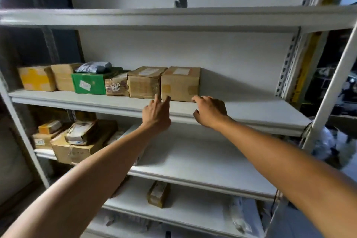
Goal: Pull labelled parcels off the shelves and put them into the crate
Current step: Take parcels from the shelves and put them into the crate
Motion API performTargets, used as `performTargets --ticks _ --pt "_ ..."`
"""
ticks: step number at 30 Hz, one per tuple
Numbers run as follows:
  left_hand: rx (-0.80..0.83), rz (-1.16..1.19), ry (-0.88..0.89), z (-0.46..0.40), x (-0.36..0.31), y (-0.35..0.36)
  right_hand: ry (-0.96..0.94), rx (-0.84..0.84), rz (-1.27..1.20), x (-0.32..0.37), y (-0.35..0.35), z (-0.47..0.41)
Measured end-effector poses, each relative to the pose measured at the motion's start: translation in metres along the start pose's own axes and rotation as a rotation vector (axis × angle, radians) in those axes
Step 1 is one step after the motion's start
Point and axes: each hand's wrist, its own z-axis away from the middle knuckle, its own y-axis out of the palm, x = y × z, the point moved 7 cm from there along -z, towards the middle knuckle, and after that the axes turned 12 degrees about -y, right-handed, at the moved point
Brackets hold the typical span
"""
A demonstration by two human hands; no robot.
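Two brown cardboard parcels stand side by side on the middle shelf (251,110): the right one (180,84) and the left one (144,82), each with a pale label on top. My left hand (157,112) reaches up with fingers extended, its fingertips at the seam between the two parcels' front lower corners. My right hand (209,111) hovers with loosely spread fingers just below the right parcel's lower right corner, holding nothing. The crate is out of view.
Further left on the same shelf sit a taped parcel (116,87), a green box (89,83) with a grey bag (93,66) on it, and two yellowish boxes (37,78). Lower shelves hold stacked parcels (77,139) and a small box (158,193). White uprights (336,75) frame the rack.
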Motion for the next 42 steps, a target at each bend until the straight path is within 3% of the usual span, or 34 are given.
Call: performTargets --ticks 6,15,18,23,27,29,31,34,38,40,42 --pt "0.007 0.130 -0.021 -0.091 0.020 0.010 0.191 0.012 -0.087 -0.036 0.020 -0.075" --pt "0.257 0.364 0.008 -0.178 0.019 0.061 0.358 0.066 -0.390 -0.083 0.071 -0.135" --pt "0.318 0.556 -0.006 -0.183 0.009 0.081 0.348 -0.011 -0.509 -0.091 0.073 -0.144" --pt "0.167 0.934 -0.279 -0.192 0.015 0.069 0.349 -0.186 -0.646 -0.107 0.061 -0.148" --pt "0.035 0.859 -0.378 -0.187 0.031 0.050 0.387 -0.431 -0.732 -0.141 0.030 -0.128" --pt "0.141 1.041 -0.504 -0.186 0.040 0.057 0.448 -0.480 -0.810 -0.158 0.021 -0.116" --pt "0.288 1.177 -0.550 -0.185 0.037 0.062 0.501 -0.387 -0.808 -0.170 0.025 -0.109" --pt "0.424 1.220 -0.485 -0.170 0.011 0.058 0.509 -0.126 -0.983 -0.163 0.042 -0.104" --pt "0.743 1.178 -0.553 -0.142 -0.008 0.058 0.522 0.118 -1.204 -0.142 0.051 -0.088" --pt "0.787 1.132 -0.563 -0.138 -0.005 0.059 0.498 0.119 -1.242 -0.139 0.051 -0.087" --pt "0.705 1.157 -0.533 -0.138 -0.001 0.051 0.455 -0.008 -1.278 -0.138 0.043 -0.089"
